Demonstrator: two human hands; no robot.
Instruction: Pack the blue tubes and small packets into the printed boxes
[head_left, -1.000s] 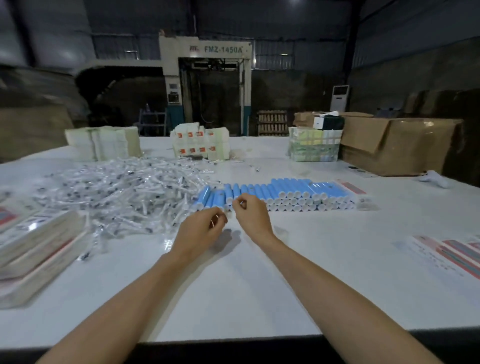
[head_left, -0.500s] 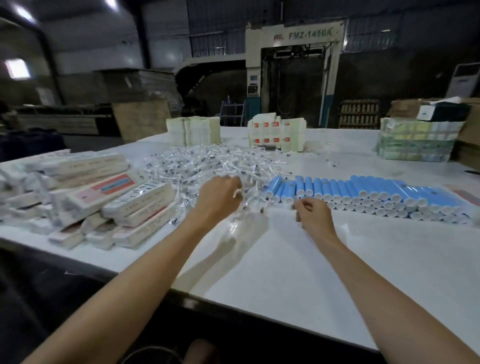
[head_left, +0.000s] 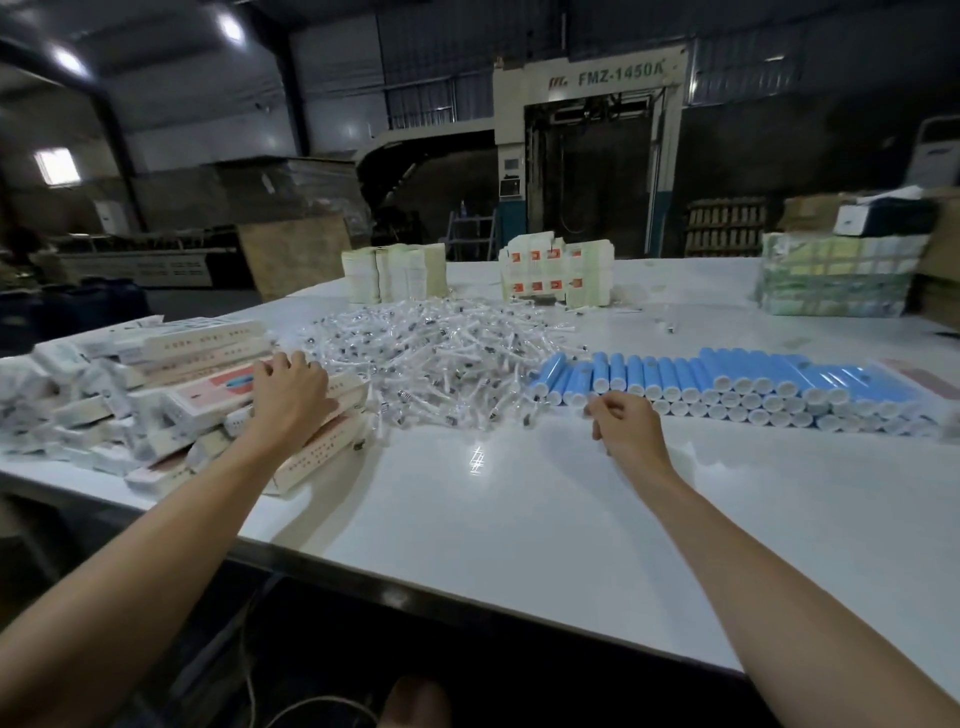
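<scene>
Your left hand (head_left: 291, 400) is resting, fingers extended, on the printed boxes (head_left: 171, 410) piled at the worktop's (head_left: 519, 519) left edge. Your right hand (head_left: 628, 434) is curling just before the blue tubes (head_left: 753, 374); whether it is holding anything cannot be told. The small packets (head_left: 441, 358) are lying heaped between boxes and tubes.

You've got blue tubes (head_left: 727, 371) with white caps, white boxes (head_left: 208, 395) printed with red panels, on a glossy white table (head_left: 519, 509).
</scene>
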